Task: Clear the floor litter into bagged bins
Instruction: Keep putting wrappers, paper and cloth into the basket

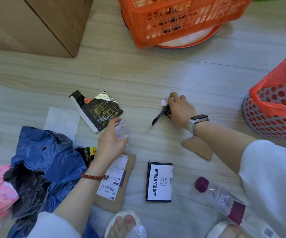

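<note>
I take the black-and-white printed card (159,182) on the pale wooden floor (156,66) as my landmark. Up and to its right, my right hand (180,109) grips a black woven strap with a white paper tag (162,111). Up and to its left, my left hand (112,136) pinches a crumpled clear plastic wrapper (124,133). Further up-left lies a torn black foil snack packet (96,109). Far right stands a grey perforated bin with a red bag (276,107).

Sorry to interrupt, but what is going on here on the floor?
A person is picking up litter. The right hand grips a black strap and a white scrap; the left hand holds a clear plastic wrapper. A foil packet, a card and a bottle lie on the floor, with the red-bagged bin at right.
</note>
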A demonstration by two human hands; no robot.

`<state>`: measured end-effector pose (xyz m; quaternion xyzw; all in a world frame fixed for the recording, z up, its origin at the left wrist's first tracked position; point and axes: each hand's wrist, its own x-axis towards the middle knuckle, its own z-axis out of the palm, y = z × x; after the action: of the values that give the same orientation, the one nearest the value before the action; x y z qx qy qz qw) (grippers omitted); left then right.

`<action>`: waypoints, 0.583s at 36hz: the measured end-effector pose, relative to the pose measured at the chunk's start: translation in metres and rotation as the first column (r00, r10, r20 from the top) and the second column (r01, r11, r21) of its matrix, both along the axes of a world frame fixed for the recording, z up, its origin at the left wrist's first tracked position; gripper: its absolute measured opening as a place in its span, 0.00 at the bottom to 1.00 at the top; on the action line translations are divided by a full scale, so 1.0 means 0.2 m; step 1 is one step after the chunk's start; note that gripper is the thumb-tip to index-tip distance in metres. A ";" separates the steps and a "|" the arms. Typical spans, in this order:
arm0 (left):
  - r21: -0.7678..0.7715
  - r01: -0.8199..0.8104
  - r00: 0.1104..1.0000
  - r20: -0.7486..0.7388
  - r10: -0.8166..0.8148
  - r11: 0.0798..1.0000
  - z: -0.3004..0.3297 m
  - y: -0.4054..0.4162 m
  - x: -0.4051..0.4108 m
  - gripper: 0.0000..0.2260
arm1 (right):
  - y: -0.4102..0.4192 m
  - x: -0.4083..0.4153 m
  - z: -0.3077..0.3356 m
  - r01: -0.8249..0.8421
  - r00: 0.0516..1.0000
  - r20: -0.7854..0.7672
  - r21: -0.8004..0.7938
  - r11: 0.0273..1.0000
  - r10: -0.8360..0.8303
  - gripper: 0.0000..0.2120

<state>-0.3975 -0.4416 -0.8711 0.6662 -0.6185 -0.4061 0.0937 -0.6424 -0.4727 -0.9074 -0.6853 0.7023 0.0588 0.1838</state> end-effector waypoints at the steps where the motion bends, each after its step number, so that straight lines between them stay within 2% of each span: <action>1: 0.006 -0.004 1.000 -0.015 0.004 1.000 0.00 0.01 0.00 0.25 | 0.01 0.00 0.00 -0.029 0.999 -0.034 -0.008 1.000 0.029 0.15; 5: 0.056 -0.019 1.000 -0.023 0.020 0.998 0.02 0.05 0.01 0.25 | 0.02 0.04 0.04 -0.104 0.985 -0.138 -0.024 0.994 0.100 0.14; 8: 0.052 -0.020 1.000 -0.005 0.020 0.998 0.04 0.07 0.01 0.25 | 0.03 0.07 0.05 -0.127 0.983 -0.139 -0.014 0.992 0.124 0.14; 11: 0.012 -0.051 0.999 -0.020 0.051 0.999 0.05 0.08 0.04 0.26 | 0.07 0.08 0.06 -0.062 0.998 -0.027 -0.023 0.998 0.062 0.12; 14: -0.018 -0.119 0.992 -0.038 0.118 0.993 0.06 0.07 0.06 0.27 | 0.14 0.10 0.13 0.009 0.972 0.236 0.013 1.000 -0.011 0.08; 15: -0.022 -0.136 0.990 -0.041 0.135 0.991 0.06 0.07 0.07 0.27 | 0.18 0.11 0.15 -0.018 0.947 0.322 0.062 0.998 -0.003 0.07; 17: -0.027 -0.151 0.988 -0.044 0.150 0.988 0.07 0.07 0.08 0.27 | 0.28 0.13 0.19 -0.174 0.896 0.435 0.160 0.972 0.089 0.08; 21: -0.023 -0.150 0.987 -0.059 0.148 0.988 0.07 0.09 0.07 0.28 | 0.52 0.20 0.16 -0.467 0.830 0.471 0.290 0.835 0.300 0.14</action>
<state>-0.3844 -0.4241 -0.8581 0.6973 -0.5695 -0.4083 0.1508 -0.6014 -0.3694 -0.8757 -0.7602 0.4662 0.0912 0.4432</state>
